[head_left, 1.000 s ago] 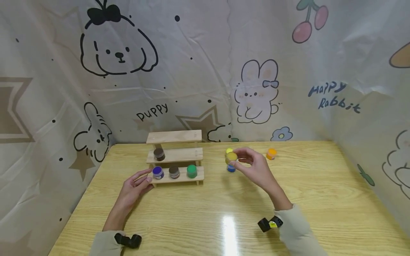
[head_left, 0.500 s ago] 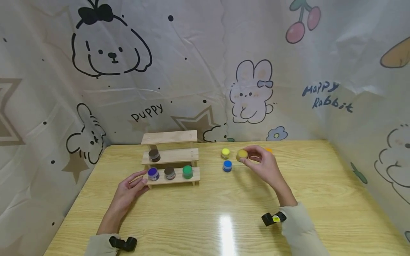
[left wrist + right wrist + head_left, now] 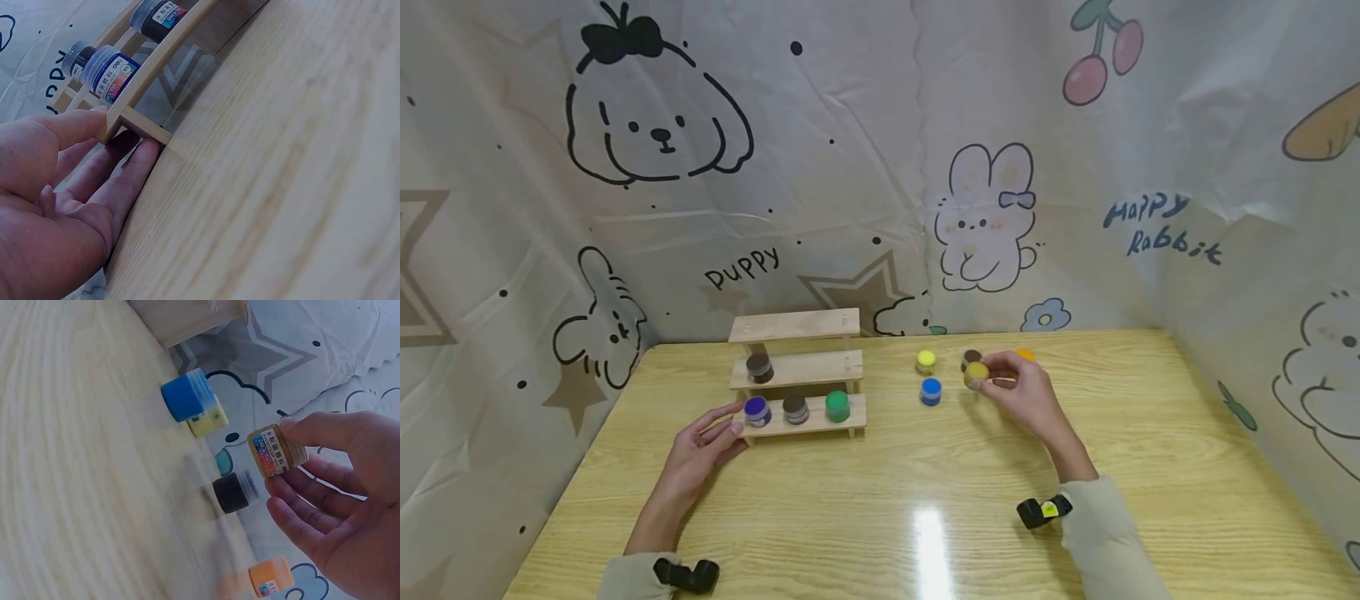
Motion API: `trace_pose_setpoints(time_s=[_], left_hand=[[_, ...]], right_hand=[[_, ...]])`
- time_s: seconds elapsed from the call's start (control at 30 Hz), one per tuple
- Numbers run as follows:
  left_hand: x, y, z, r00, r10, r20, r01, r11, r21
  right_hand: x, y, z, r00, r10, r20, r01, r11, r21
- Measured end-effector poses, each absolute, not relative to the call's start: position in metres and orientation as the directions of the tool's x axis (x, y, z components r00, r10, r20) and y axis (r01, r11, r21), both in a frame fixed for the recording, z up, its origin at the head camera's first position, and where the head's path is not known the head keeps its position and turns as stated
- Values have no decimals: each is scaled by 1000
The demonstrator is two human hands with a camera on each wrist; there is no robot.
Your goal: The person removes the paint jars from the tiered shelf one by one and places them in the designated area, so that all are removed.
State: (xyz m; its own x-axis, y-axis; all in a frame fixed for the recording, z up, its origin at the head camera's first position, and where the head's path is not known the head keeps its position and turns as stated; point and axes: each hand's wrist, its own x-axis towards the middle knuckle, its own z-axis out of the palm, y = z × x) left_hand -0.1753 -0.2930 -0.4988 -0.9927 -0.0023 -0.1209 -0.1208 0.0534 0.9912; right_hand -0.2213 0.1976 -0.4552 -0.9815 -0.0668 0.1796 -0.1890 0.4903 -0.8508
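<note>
My right hand (image 3: 1026, 396) pinches an ochre paint jar (image 3: 270, 450) between thumb and fingers, label showing in the right wrist view. It is held above the table, close in front of a dark paint jar (image 3: 972, 359). My left hand (image 3: 696, 454) holds the left end of the lowest shelf of a three-tier wooden stand (image 3: 795, 322), thumb at the shelf end and fingers below, as the left wrist view shows. On that shelf stand a purple-blue jar (image 3: 757, 411), a dark brown jar (image 3: 795, 408) and a green jar (image 3: 837, 406). Another dark jar (image 3: 759, 367) stands on the middle shelf.
A yellow jar (image 3: 926, 362) and a blue jar (image 3: 931, 391) stand on the table (image 3: 850, 508) between stand and right hand. An orange jar (image 3: 270, 577) is partly hidden behind the right hand in the head view. A printed cloth (image 3: 850, 167) hangs behind the table.
My right hand has carried the ochre jar rightward, away from the yellow and blue jars, then slightly lower. The dark jar behind it has come into sight. My left hand stays at the stand.
</note>
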Motion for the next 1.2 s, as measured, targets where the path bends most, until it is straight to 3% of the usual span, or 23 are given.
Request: trace_pose_setpoints(time_s=[0.83,1.2], left_hand=[[-176,-293,-500,-994,5,-107,-106,49,993],[-176,-294,-501,-993,-2,-115,-115,37,993]], right_hand=[[-232,211,-491,-990,-107,97,-140,537,-832],[-233,210,-489,-988,-117,98,-146,533,-834]])
